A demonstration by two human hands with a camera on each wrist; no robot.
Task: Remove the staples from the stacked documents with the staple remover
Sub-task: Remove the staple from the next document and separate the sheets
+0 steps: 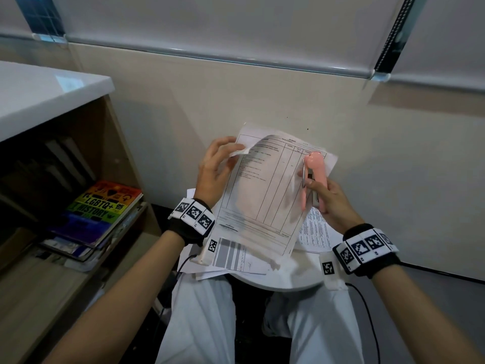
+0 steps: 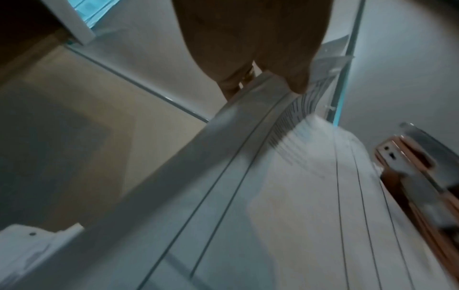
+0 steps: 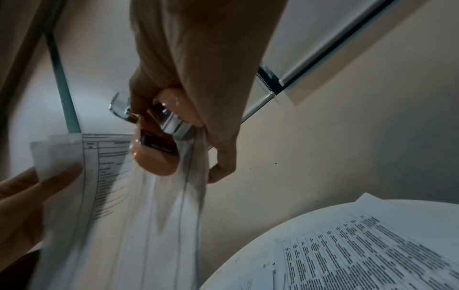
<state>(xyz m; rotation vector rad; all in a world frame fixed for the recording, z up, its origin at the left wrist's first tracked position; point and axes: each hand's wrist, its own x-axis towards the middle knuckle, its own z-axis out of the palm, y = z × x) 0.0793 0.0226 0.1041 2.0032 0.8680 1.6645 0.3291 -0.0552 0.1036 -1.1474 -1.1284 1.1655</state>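
A printed, ruled document (image 1: 262, 190) is held up in the air over a small round white table (image 1: 288, 283). My left hand (image 1: 231, 152) pinches the curled top-left corner of its top sheet. In the left wrist view the left hand (image 2: 248, 58) is at the top, above the blurred document (image 2: 273, 196). My right hand (image 1: 313, 186) grips a pink staple remover (image 1: 315, 174) with metal jaws against the document's right edge. In the right wrist view the staple remover (image 3: 155, 155) lies on the document (image 3: 124, 215), under the right hand (image 3: 198, 78). No staple is visible.
More printed sheets (image 1: 236, 258) lie on the table, some (image 3: 360, 251) under my right wrist. A wooden shelf unit with stacked books (image 1: 99, 214) and a white top (image 1: 39, 101) stands at the left. A beige wall is close ahead. A black cable (image 1: 367, 311) hangs by my knees.
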